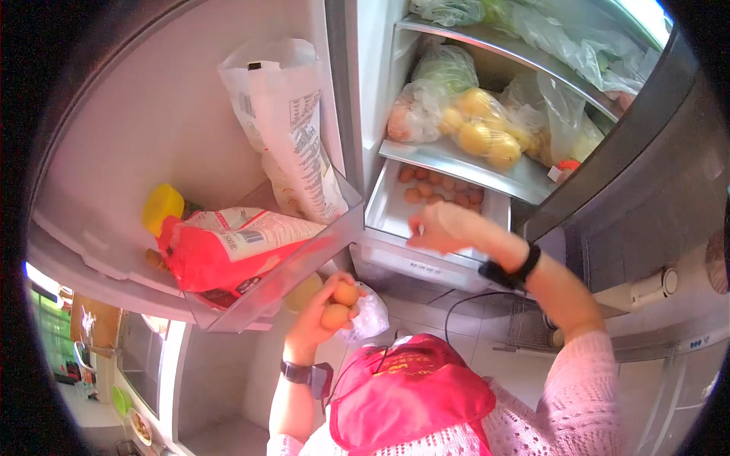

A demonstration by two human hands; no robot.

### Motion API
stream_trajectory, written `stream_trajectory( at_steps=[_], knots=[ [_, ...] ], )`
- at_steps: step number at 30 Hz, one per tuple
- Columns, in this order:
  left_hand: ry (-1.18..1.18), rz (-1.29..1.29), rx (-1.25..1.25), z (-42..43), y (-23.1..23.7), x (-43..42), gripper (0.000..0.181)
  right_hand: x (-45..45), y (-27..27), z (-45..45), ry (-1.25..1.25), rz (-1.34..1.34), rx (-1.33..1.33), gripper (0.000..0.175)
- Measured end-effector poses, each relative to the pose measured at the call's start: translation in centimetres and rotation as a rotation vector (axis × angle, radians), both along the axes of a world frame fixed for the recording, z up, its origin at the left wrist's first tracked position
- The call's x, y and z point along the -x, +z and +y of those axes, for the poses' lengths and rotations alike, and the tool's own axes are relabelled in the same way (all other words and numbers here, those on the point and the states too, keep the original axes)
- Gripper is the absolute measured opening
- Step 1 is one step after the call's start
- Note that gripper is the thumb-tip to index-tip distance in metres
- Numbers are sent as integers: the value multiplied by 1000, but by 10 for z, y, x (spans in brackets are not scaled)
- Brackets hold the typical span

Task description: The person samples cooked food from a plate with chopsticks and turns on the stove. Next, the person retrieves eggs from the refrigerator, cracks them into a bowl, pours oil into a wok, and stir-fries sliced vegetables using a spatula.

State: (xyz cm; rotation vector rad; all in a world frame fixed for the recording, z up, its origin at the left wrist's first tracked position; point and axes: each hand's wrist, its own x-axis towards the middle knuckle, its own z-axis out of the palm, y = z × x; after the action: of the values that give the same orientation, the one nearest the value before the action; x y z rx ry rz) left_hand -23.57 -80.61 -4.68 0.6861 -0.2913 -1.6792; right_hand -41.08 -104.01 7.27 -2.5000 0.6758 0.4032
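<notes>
My left hand [319, 319] is raised in front of the open fridge door, its fingers wrapped around two brown eggs; the upper egg [345, 293] sits against the lower egg [335, 317]. Over the front of a pulled-out white fridge drawer [392, 206] is my right hand [440, 229], slightly blurred. Its thumb and fingers are curled with a gap between them, and I see nothing in its grasp. Several brown eggs [425, 188] lie towards the back of that drawer. My right hand and forearm hide part of the drawer's floor and front edge.
The door's clear bin [296, 265] holds a red-and-white bag [228, 251], a tall white bag [302, 142] and a yellow-capped container [163, 208]. Above the drawer, a shelf [450, 154] carries bagged yellow produce [485, 134]. A plastic bag [368, 316] is low behind my left hand.
</notes>
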Motion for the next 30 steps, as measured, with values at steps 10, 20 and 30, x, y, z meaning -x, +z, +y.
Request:
stream_trajectory(
  at_steps=[10,20,30],
  knots=[
    [338,38,-392,112,-56,-52,22,66,-86,64,-232,-258,-327,42],
    [750,125,-413,214,-54,-91,20,51,-108,22,-461,-466,87,33],
    [1058,-797,-357,242,3,-141,26,32,-108,-42,-548,-462,152,39]
  ],
)
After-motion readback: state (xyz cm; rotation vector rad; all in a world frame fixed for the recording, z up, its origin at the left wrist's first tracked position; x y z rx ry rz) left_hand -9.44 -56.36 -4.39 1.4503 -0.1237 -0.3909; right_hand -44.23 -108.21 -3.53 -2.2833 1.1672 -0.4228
